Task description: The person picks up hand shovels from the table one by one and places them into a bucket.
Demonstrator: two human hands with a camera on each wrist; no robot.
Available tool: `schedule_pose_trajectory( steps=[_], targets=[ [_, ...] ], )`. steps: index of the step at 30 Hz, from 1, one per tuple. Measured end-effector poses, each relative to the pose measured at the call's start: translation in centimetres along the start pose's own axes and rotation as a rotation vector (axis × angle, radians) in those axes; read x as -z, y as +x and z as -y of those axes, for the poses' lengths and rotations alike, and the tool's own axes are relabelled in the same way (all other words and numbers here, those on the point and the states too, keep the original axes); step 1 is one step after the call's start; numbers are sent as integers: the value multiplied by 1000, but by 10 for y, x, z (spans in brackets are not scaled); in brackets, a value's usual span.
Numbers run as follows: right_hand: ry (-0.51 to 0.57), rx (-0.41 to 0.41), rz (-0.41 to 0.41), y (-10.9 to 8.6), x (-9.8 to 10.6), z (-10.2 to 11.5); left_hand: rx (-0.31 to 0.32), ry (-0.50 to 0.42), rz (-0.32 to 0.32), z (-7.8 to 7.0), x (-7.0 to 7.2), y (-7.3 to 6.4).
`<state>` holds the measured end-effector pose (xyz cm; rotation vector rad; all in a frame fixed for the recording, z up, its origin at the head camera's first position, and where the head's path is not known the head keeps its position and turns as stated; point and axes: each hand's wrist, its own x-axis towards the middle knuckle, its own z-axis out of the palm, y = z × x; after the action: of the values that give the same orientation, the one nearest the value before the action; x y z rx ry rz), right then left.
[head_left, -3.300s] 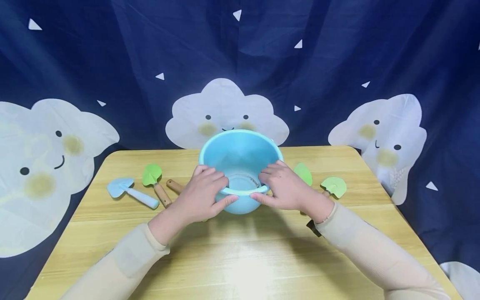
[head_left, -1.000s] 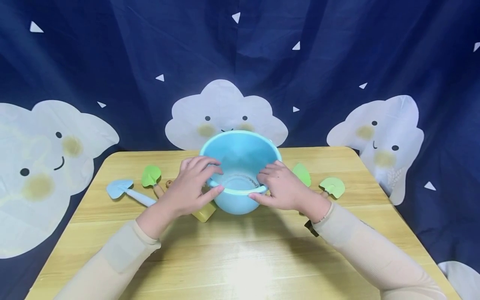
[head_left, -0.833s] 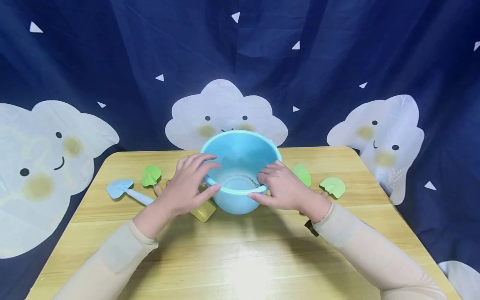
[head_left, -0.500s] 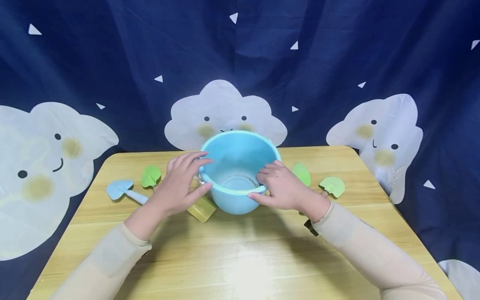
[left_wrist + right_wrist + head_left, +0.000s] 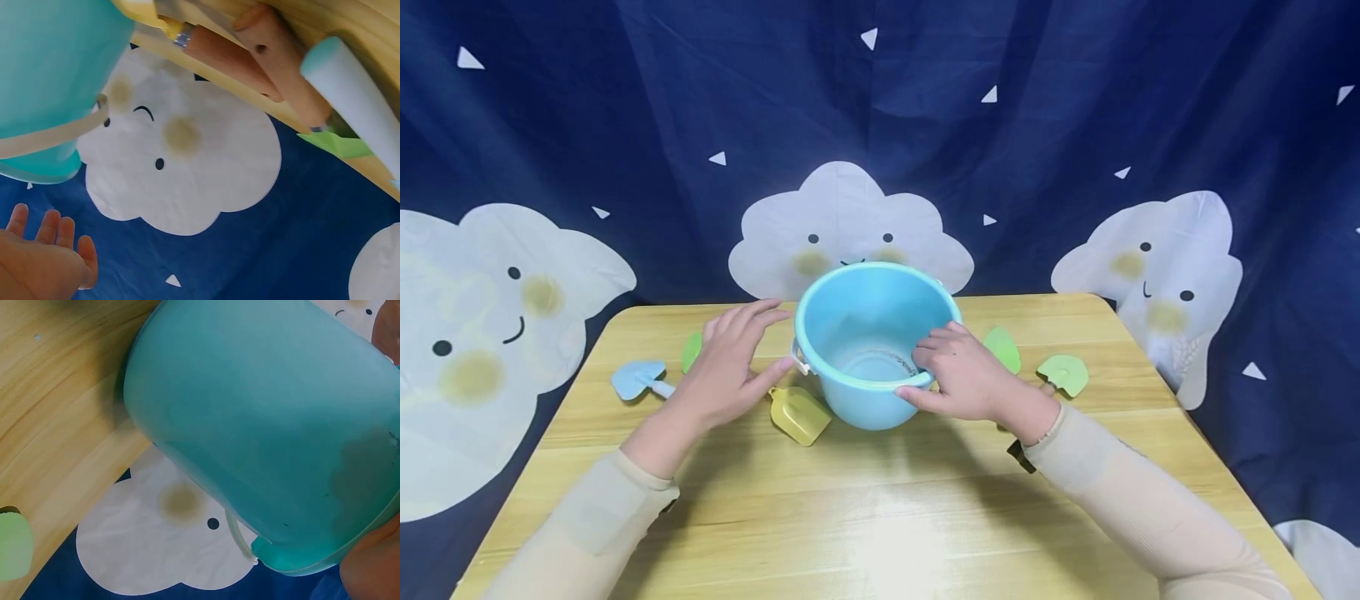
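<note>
A light blue bucket (image 5: 872, 404) stands on the table, its opening toward me and some dark specks inside. My right hand (image 5: 966, 375) grips the near right of its rim, fingers inside and thumb outside. Off the rim's left side is my left hand (image 5: 722, 367), fingers spread and nothing held. Its thumb is close to the white handle joint (image 5: 803, 365); I cannot tell if they touch. The left wrist view shows the left hand (image 5: 50, 256) apart from the bucket (image 5: 56, 62) and its pale handle (image 5: 62, 134). A yellow scoop (image 5: 800, 415) lies between left hand and bucket.
On the left lie a light blue trowel (image 5: 636, 379) and a green trowel (image 5: 692, 350), partly behind my left arm. To the right are two green tools, one leaf-shaped (image 5: 1003, 348), one rounded (image 5: 1064, 375). The wooden table (image 5: 865, 517) meets a dark blue cloud-patterned curtain (image 5: 880, 100).
My left hand has let go of the bucket's rim and moved left, uncovering the yellow scoop and the handle joint. The right hand keeps its grip; the bucket stays nearly in place.
</note>
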<state>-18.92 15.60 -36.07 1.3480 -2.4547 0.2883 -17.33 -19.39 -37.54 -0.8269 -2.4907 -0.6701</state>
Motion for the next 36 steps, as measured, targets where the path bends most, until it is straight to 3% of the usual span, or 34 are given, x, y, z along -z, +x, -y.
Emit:
schedule_pose_trajectory(
  steps=[18,27,36],
  targets=[
    [7,-14,18,2,4,2,91,39,54,26,6,-13],
    [1,-2,8,2,3,1,145,44,131,35,2,-19],
    [-2,1,8,1,3,1,179,60,227,47,-11,-26]
  ],
)
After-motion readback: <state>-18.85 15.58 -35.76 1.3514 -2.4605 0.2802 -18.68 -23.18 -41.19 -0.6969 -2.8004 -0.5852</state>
